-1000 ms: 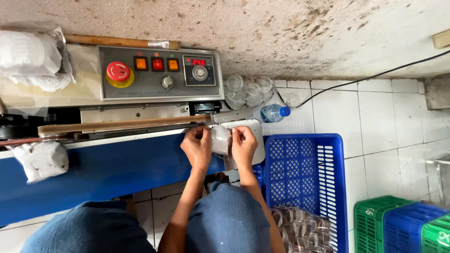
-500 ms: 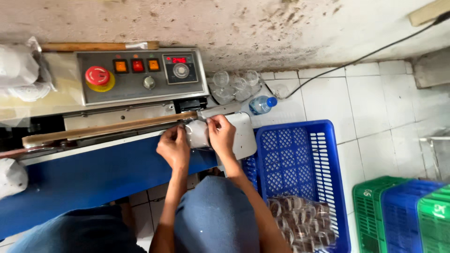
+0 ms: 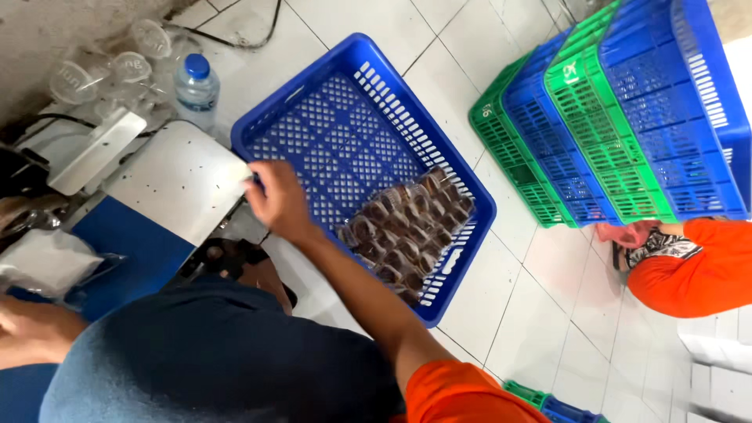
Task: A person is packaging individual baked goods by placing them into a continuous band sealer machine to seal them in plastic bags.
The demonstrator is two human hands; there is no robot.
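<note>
I see my right hand (image 3: pixel 278 200) stretched out at about twelve o'clock from my lap, fingers loosely spread and holding nothing, hovering over the near rim of the blue crate (image 3: pixel 313 102) on the tiled floor (image 3: pixel 509 258), just where the machine's steel plate (image 3: pixel 176 180) ends. The sealed packets (image 3: pixel 407 231) lie heaped in the crate's corner at roughly two o'clock from that hand; they look light, soft and slippery in their clear film, so I judge an edge pinch at the seam safest, not a squeeze on the contents. My left hand (image 3: pixel 31 333) sits at nine o'clock, low by the blue conveyor belt (image 3: pixel 117 243), beside a white-filled clear bag (image 3: pixel 47 262); whether its grip is closed I cannot tell. A water bottle (image 3: pixel 196 86) stands at eleven o'clock, stacked crates (image 3: pixel 627 117) at two.
</note>
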